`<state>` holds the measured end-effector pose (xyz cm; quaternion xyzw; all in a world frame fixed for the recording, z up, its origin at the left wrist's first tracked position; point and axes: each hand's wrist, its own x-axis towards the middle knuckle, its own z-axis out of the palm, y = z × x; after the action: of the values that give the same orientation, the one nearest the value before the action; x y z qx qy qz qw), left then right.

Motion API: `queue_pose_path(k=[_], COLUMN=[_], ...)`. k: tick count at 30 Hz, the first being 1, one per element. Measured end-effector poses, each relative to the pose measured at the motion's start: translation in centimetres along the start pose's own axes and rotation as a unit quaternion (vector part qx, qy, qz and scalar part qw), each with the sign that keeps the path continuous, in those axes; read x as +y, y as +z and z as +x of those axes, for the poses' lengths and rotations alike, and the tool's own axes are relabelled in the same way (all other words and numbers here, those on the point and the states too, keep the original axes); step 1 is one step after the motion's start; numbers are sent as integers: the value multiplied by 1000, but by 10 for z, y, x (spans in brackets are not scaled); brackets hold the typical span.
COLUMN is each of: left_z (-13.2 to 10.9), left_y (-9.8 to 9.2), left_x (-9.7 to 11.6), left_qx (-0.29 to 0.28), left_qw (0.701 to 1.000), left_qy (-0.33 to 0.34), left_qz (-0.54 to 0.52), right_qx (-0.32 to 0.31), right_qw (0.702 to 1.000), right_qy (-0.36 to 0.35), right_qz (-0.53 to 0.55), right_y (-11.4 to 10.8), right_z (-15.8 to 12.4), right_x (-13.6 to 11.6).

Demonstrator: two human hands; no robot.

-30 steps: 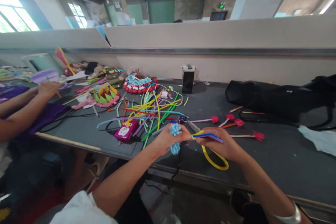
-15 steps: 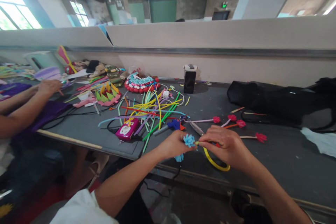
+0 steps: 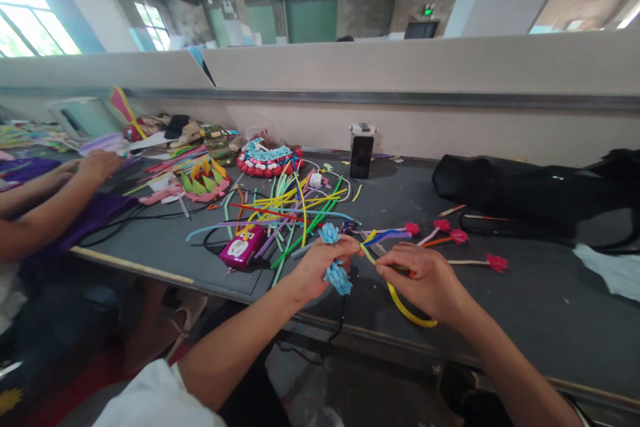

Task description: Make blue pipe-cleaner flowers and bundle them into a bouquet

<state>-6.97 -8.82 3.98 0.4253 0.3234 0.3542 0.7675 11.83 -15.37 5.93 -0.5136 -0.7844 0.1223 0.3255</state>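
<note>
My left hand [image 3: 320, 267] is closed around light blue fuzzy flowers [image 3: 334, 259], one above the fist and one below it. My right hand [image 3: 425, 279] pinches a yellow pipe cleaner [image 3: 406, 307] that loops down under the hand. A blue pipe cleaner [image 3: 387, 235] runs up and right from the point where both hands meet. Both hands hover over the near edge of the dark grey table [image 3: 525, 293].
A heap of coloured pipe cleaners [image 3: 285, 210] and a magenta box [image 3: 241, 247] lie left of my hands. Red-tipped flower stems [image 3: 453, 235] lie to the right. A black bag [image 3: 525, 190], a phone [image 3: 359, 153] and a beaded crown [image 3: 265, 159] sit further back. Another person's arms [image 3: 55, 200] work at the left.
My hands first came together and lowered, then drew apart slightly. The blue flowers now stick up above my left fist and the blue pipe cleaner points up to the right.
</note>
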Motion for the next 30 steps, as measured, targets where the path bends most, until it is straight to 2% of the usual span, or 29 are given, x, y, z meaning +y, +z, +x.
queue_pose_path(k=[2, 4, 7, 10, 13, 16, 20, 23, 26, 30], left_z=[-1, -3, -7, -10, -8, -3, 1, 1, 1, 1], left_y=[-1, -1, 0, 2, 2, 0, -2, -1, -1, -3], left_x=[0, 0, 1, 1, -1, -7, -11, -8, -3, -2], left_qx=[-38, -83, -141, -171, -178, -120, -16, 34, 22, -66], left_qw=[999, 996, 984, 964, 943, 940, 967, 987, 999, 996], left_qy=[-9, -32, -72, -58, -8, 48, 101, 84, 29, -11], left_qz=[-25, -8, 84, 195, 282, 314, 234, 131, 20, -60], right_qx=[-6, -16, -42, -38, -12, 10, 30, 26, 20, 0], right_qw=[998, 993, 985, 991, 998, 997, 994, 995, 998, 998], right_qy=[37, 50, 46, 31, -21, -72, -97, -88, -57, 22], right_qz=[49, 110, 161, 123, 50, -9, -45, -38, -7, 63], right_y=[4, 5, 3, -3, -8, -11, -10, -7, -3, 7], right_z=[1, 3, 5, 5, 3, -1, -5, -4, -2, 1], right_x=[10, 19, 26, 21, 10, -1, -9, -10, -6, 8])
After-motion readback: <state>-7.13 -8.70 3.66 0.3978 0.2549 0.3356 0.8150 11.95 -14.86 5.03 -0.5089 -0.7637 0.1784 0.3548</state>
